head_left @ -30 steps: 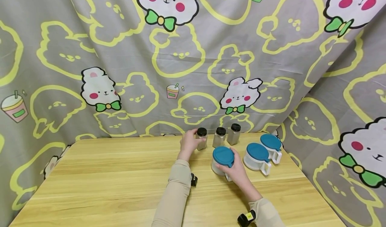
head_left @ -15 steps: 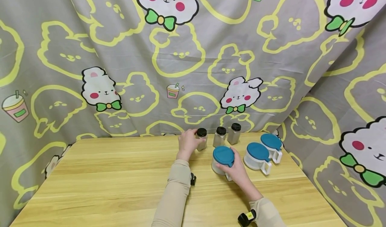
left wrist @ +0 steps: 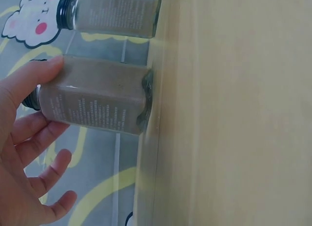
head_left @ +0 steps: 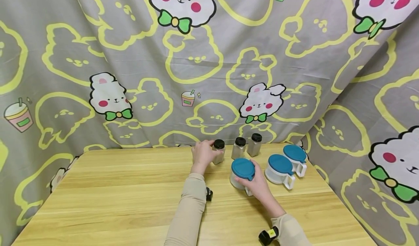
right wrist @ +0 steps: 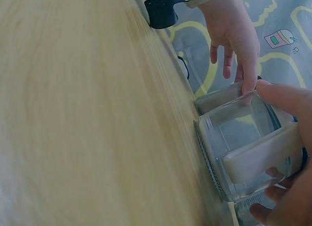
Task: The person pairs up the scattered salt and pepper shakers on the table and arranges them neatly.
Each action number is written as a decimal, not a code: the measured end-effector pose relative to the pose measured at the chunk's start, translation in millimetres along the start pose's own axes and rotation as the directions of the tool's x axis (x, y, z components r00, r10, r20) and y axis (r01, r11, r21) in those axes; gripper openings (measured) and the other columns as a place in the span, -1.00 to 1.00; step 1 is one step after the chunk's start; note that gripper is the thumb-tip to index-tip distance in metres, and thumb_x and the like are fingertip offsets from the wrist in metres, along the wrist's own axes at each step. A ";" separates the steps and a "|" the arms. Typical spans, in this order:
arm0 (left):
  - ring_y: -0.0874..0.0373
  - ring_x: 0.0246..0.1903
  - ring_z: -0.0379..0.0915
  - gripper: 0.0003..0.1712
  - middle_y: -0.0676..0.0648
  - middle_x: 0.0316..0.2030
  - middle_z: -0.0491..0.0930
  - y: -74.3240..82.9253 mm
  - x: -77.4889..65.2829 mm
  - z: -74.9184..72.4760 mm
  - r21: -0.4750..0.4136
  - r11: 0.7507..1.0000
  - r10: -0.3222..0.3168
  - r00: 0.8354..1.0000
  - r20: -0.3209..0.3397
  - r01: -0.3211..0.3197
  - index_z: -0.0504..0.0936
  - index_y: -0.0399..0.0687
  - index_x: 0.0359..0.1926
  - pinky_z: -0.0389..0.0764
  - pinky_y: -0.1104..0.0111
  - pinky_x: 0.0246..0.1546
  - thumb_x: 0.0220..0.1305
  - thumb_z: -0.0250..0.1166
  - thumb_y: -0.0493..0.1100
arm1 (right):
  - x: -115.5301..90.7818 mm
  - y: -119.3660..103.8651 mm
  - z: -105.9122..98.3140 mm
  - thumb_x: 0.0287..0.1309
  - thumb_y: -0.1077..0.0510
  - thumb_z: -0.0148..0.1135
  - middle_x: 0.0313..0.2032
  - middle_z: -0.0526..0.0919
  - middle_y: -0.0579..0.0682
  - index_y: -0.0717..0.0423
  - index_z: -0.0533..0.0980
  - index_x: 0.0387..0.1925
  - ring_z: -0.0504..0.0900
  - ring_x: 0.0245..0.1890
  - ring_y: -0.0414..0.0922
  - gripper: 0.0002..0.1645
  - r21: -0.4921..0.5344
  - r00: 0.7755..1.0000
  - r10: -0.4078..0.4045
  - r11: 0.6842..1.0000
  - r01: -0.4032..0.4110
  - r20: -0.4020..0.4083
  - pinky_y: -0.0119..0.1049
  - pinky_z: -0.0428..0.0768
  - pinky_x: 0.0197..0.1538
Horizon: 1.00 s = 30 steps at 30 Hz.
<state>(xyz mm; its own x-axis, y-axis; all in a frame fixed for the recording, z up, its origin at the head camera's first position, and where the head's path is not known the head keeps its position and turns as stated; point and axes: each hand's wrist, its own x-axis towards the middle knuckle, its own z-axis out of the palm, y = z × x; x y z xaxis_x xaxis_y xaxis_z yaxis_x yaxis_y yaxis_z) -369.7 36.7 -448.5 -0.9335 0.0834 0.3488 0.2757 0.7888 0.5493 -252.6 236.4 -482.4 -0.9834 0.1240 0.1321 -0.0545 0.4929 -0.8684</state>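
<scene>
My left hand (head_left: 202, 154) pinches a small glass spice jar (head_left: 218, 158) with a black cap near the back of the table. Thumb and fingers hold it just below the cap, and the other fingers are spread, as the left wrist view shows of this spice jar (left wrist: 97, 94). Printed text covers its side. My right hand (head_left: 258, 186) grips a clear seasoning jar (head_left: 242, 169) with a blue lid and white handle, thumb and fingers on either side. In the right wrist view the clear body of this seasoning jar (right wrist: 234, 123) shows, upright at the table, its lid mostly hidden.
Two more black-capped spice jars, one nearer (head_left: 238, 150) and one farther right (head_left: 254, 147), stand along the back. On the right are two blue-lidded seasoning jars, a front one (head_left: 279, 164) and a rear one (head_left: 294, 153). A patterned curtain (head_left: 147, 64) hangs behind the wooden table (head_left: 124, 191).
My left hand has shifted very slightly to the left while still holding its spice jar. The right hand and its seasoning jar stay in place.
</scene>
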 end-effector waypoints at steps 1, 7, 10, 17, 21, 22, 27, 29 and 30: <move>-0.16 0.00 0.49 -0.39 -0.02 -0.02 0.70 0.2 -0.3 -0.4 -0.003 1.000 0.000 1.000 -0.002 0.000 0.70 0.19 0.04 0.40 -0.03 -0.01 -0.07 0.50 0.25 | -0.1 -0.4 0.0 -0.03 -0.05 0.50 0.40 0.18 0.34 0.21 -0.04 0.48 0.28 0.36 0.30 0.23 -0.004 1.000 0.007 1.000 -0.007 -0.003 0.24 0.31 0.34; -0.16 0.07 0.45 -0.32 -0.03 0.05 0.67 0.6 -1.1 -2.5 -0.025 1.000 -0.013 1.000 0.005 0.013 0.67 0.13 0.10 0.37 -0.05 0.04 -0.07 0.49 0.26 | 0.0 -2.4 0.0 -0.07 -0.11 0.52 0.38 0.23 0.31 0.18 0.02 0.47 0.31 0.34 0.27 0.22 -0.024 0.999 0.033 0.999 -0.033 -0.018 0.22 0.35 0.32; -0.16 0.09 0.43 -0.30 -0.03 0.07 0.66 1.4 -1.7 -3.3 -0.039 0.999 -0.017 1.000 0.005 0.017 0.66 0.12 0.12 0.36 -0.06 0.06 -0.07 0.48 0.27 | -0.1 -2.3 0.0 -0.07 -0.15 0.51 0.38 0.25 0.30 0.17 0.04 0.47 0.32 0.34 0.27 0.23 -0.033 0.999 0.043 0.998 -0.044 -0.027 0.22 0.36 0.31; -0.17 0.09 0.44 -0.28 -0.03 0.05 0.67 3.4 -3.4 -4.7 -0.044 0.999 -0.001 1.000 -0.007 0.000 0.67 0.10 0.11 0.37 -0.07 0.05 -0.10 0.49 0.28 | -0.5 -2.6 0.3 -0.10 -0.19 0.52 0.37 0.27 0.30 0.17 0.06 0.46 0.34 0.33 0.28 0.23 -0.054 0.998 0.031 0.998 -0.034 -0.053 0.23 0.38 0.28; -0.17 0.09 0.44 -0.28 -0.02 0.06 0.66 5.3 -5.0 -6.4 -0.037 0.999 0.002 1.000 -0.014 -0.003 0.67 0.13 0.10 0.37 -0.07 0.05 -0.10 0.49 0.30 | -0.5 -3.4 0.0 -0.11 -0.16 0.54 0.35 0.28 0.31 0.18 0.06 0.45 0.35 0.31 0.28 0.24 -0.037 0.998 0.005 0.999 -0.007 -0.070 0.23 0.39 0.27; -0.17 0.09 0.44 -0.28 -0.02 0.06 0.66 5.8 -5.4 -7.0 -0.035 0.999 0.004 1.000 -0.016 -0.004 0.67 0.13 0.10 0.37 -0.07 0.06 -0.10 0.49 0.30 | -0.4 -3.6 -0.2 -0.11 -0.14 0.54 0.35 0.28 0.31 0.19 0.07 0.45 0.36 0.31 0.27 0.23 -0.031 0.997 0.000 1.000 -0.002 -0.075 0.23 0.39 0.27; -0.17 0.09 0.46 -0.31 -0.01 0.05 0.67 8.9 -6.7 -9.4 -0.025 1.000 0.017 1.000 -0.019 -0.017 0.67 0.12 0.09 0.37 -0.08 0.09 -0.08 0.49 0.28 | 0.0 -5.5 -2.1 -0.12 -0.13 0.54 0.36 0.27 0.31 0.19 0.06 0.45 0.34 0.32 0.27 0.24 -0.027 0.996 0.000 1.000 -0.003 -0.092 0.24 0.37 0.28; -0.16 0.10 0.45 -0.31 -0.01 0.05 0.67 10.6 -7.3 -10.6 -0.021 0.999 0.023 1.000 -0.016 -0.024 0.67 0.11 0.09 0.36 -0.07 0.11 -0.08 0.49 0.27 | 0.1 -6.3 -2.8 -0.12 -0.12 0.55 0.37 0.26 0.31 0.19 0.05 0.45 0.33 0.32 0.27 0.24 -0.023 0.995 0.003 1.000 -0.005 -0.097 0.24 0.36 0.29; -0.16 0.10 0.45 -0.30 -0.01 0.06 0.66 11.6 -7.6 -11.1 -0.019 0.999 0.026 1.000 -0.012 -0.026 0.67 0.11 0.10 0.36 -0.07 0.12 -0.08 0.48 0.28 | 0.2 -6.7 -2.9 -0.12 -0.11 0.55 0.36 0.26 0.30 0.18 0.06 0.45 0.34 0.32 0.27 0.23 -0.022 0.995 0.004 1.000 -0.006 -0.099 0.24 0.36 0.29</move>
<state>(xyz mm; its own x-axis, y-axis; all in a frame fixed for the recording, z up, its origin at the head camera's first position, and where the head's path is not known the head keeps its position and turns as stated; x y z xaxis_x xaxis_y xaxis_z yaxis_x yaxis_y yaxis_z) -356.8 38.4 -436.3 -0.9232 0.0965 0.3720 0.3043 0.7748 0.5542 -251.9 235.7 -475.1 -0.9617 0.2106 0.1752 -0.0446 0.5107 -0.8586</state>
